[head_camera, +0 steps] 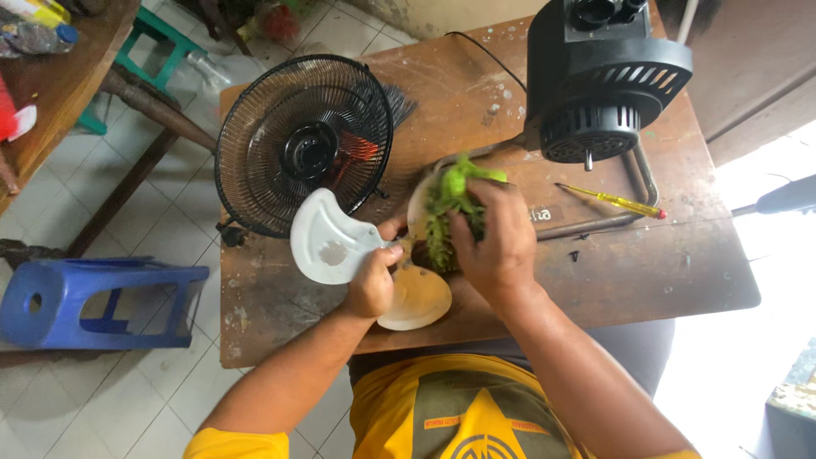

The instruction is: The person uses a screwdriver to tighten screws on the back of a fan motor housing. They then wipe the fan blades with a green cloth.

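Observation:
My left hand [372, 282] grips the hub of a white plastic fan propeller [327, 245], whose blades spread left, up and down over the wooden table [646, 263]. My right hand [495, 242] presses a green bristly brush [449, 212] against the upper blade. A black wire fan grille [302, 140] lies just left of the blades. The black fan motor housing [603, 76] stands at the far right of the table, with its metal base tube [633, 183] below it.
A yellow-handled screwdriver [614, 201] lies right of my right hand. A blue plastic stool [93, 302] lies on its side on the tiled floor at left. Another wooden table [51, 93] is at top left. A green stool [157, 42] stands behind it.

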